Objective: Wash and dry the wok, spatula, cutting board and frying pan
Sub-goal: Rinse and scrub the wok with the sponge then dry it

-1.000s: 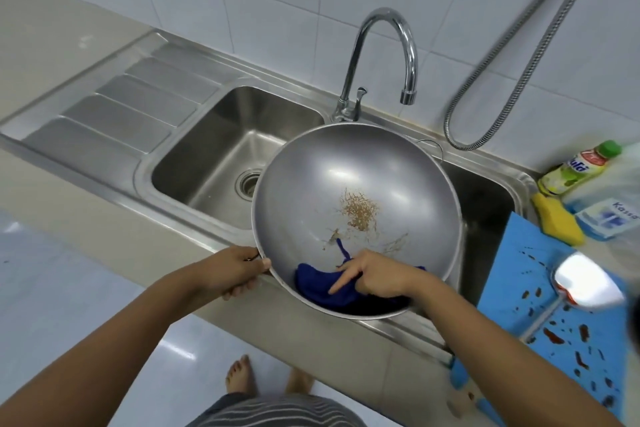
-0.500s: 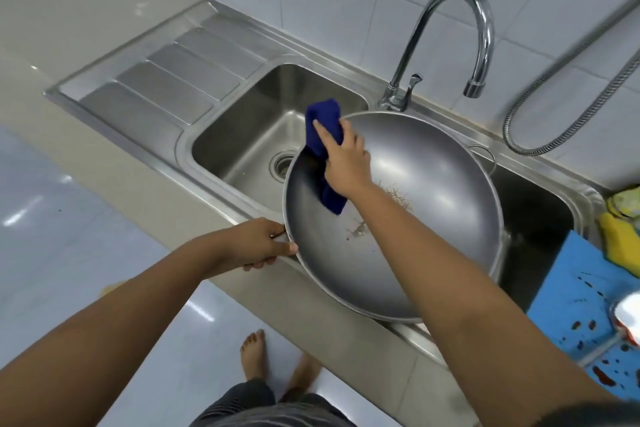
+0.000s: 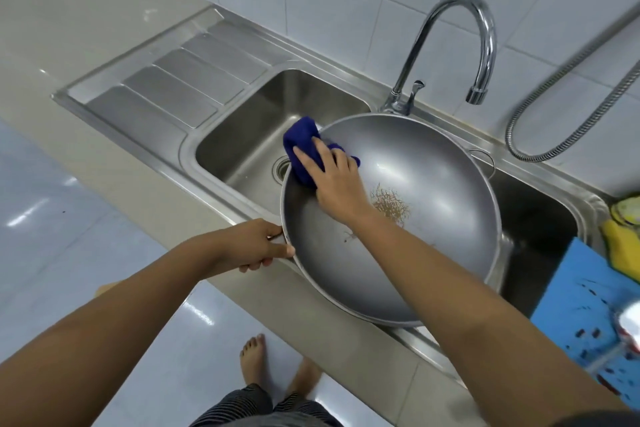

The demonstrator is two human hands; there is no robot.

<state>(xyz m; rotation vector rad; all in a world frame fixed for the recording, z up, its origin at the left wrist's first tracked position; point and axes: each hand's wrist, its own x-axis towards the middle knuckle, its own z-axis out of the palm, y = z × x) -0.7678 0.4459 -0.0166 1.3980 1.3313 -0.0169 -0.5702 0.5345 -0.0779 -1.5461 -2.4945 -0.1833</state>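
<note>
A large steel wok (image 3: 440,191) is tilted over the double sink, with a patch of brown residue at its centre. My left hand (image 3: 254,246) grips the wok's near-left handle at the rim. My right hand (image 3: 334,177) presses a dark blue cloth (image 3: 303,146) against the wok's upper-left rim, fingers spread over it. A blue cutting board (image 3: 581,319) with dark red stains lies at the right edge, and a shiny spatula blade (image 3: 630,326) rests on it, partly cut off by the frame.
The left sink basin (image 3: 256,135) with its drain lies beside a ribbed drainboard (image 3: 166,80). A curved tap (image 3: 460,42) stands behind the wok. A metal hose (image 3: 568,107) hangs on the tiled wall. A yellow sponge (image 3: 623,250) sits at far right.
My right hand swept the blue cloth from the wok's near bottom up to its upper-left rim and now shifts slightly along that rim. My left hand kept its grip on the handle.
</note>
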